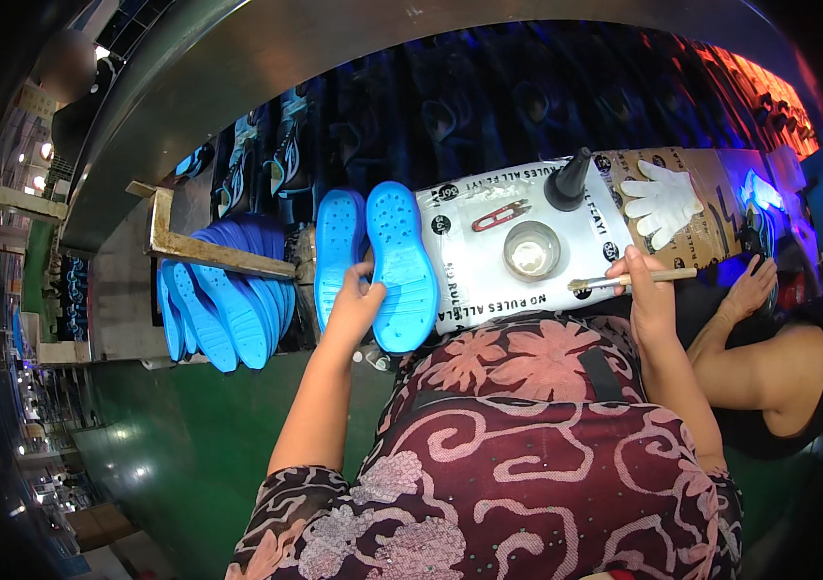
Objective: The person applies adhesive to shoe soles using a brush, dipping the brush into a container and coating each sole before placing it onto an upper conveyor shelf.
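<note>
Patterned garment [528, 454], foremost. Left grip [358, 302]: closed round two blue soles [397, 261], white-covered bench's [479, 280] left end. Right grip [646, 290]: holding brush [671, 275], apart from soles. Brushwork done: cannot tell. Stacked soles [237, 309], left: untouched.

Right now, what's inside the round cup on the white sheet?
The cup holds something whitish; its depth doesn't show, and whatever lies beneath the cup is covered. No tool stands in it: the brush is in your right hand.
</note>
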